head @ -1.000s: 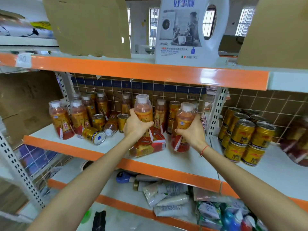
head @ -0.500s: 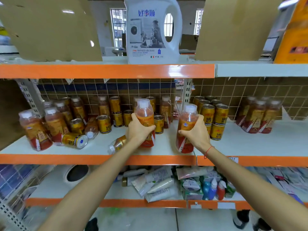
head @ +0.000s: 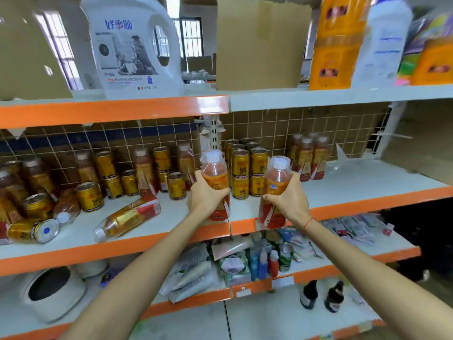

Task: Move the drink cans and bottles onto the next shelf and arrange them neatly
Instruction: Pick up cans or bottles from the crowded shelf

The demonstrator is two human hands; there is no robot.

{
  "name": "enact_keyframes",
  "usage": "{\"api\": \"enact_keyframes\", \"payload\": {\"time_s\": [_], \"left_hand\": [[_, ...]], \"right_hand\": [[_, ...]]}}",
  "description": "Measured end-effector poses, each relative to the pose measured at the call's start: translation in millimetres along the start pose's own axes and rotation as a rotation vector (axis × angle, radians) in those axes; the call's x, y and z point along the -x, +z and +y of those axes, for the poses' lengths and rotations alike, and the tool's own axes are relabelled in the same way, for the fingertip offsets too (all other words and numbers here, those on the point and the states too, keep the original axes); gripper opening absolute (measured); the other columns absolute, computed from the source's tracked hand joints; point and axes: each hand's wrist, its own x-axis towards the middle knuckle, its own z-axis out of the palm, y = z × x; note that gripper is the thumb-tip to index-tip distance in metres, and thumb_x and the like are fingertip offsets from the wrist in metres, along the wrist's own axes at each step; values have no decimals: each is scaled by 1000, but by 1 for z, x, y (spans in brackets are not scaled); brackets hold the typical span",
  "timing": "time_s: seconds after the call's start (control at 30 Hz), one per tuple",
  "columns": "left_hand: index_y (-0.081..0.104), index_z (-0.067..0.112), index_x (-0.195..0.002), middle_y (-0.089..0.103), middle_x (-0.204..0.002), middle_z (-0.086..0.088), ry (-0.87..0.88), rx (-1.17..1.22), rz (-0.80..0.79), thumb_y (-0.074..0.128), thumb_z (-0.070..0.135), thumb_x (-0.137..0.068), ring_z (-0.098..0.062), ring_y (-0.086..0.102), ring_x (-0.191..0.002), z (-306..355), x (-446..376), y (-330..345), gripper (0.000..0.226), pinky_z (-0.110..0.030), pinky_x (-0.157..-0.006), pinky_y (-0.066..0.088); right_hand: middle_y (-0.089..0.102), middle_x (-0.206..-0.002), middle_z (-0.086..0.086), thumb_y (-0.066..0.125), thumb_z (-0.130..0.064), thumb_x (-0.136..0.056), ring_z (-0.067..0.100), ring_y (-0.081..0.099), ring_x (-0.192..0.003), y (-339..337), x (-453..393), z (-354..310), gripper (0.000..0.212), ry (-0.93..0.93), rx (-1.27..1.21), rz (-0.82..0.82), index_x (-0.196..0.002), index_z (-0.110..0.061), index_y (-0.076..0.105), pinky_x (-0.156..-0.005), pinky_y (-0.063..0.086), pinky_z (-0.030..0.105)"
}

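Before white steel shelf (head: 367,177) — left hand (head: 206,196), right hand (head: 290,200), clear plastic bottles (head: 215,173).

Two white-capped bottles of reddish drink, upright, are gripped at their gold-and-red labels: one bottle (head: 215,177) in the left hand (head: 206,196), the other bottle (head: 275,190) in the right hand (head: 289,198). Stacked gold cans (head: 248,173) stand just beyond the fingers, between both bottles.
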Motion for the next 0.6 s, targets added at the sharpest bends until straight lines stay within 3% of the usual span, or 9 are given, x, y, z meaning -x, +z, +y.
{"api": "enact_keyframes", "payload": {"time_s": [0.13,0.33,0.47,0.6], "left_hand": [[36,18,-128,59,-121,-7,24,30,-18,77,44,-71,-29,58,-110,41,7,49,75,-41,-89,49],[35,19,-127,58,-118,-6,20,86,-41,78,43,-70,-28,59,-106,98,16,122,75,-43,-88,50],[34,20,-125,59,-117,-4,13,81,-28,77,43,-70,-28,59,-106,122,21,158,74,-42,-88,50],[36,20,-121,60,-113,-5,8,58,-56,77,45,-69,-28,61,-102,138,14,186,71,-43,-86,51]], "right_hand": [[51,-106,-1,80,-27,-69,27,59,-96,-46,-23,35,72,12,28,11,-122,-17,31,-78,47,37],[53,-120,8,80,-28,-66,31,58,-103,-107,-66,87,77,12,82,27,-124,-16,31,-83,49,41],[51,-121,8,80,-31,-62,29,57,-103,-132,-86,112,82,24,95,38,-126,-17,30,-85,51,48],[52,-119,6,81,-30,-63,27,58,-101,-142,-106,134,80,39,77,41,-124,-20,30,-83,52,45]]}}
